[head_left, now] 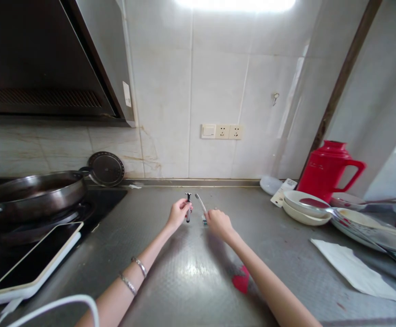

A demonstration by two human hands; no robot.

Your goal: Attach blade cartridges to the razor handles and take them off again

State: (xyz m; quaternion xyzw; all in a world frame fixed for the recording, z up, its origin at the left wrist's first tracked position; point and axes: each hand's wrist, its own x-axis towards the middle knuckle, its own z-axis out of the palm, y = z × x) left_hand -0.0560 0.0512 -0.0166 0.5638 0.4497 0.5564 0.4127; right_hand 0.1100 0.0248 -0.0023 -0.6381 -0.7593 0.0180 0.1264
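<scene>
My left hand is closed around a small razor, which stands upright with its T-shaped head at the top and a dark handle. Just to its right, my right hand grips a slim, pale toothbrush. The brush tilts up to the left, its dark tip near the razor but apart from it. Below the right hand's fingers shows a small teal and white item, too small and partly covered to name. Both hands are over the metal countertop.
A phone with a white cable lies by the stove at left, near a steel pan. At right are a red thermos jug, stacked bowls and a white paper sheet. A red-grey cloth lies beneath my right forearm.
</scene>
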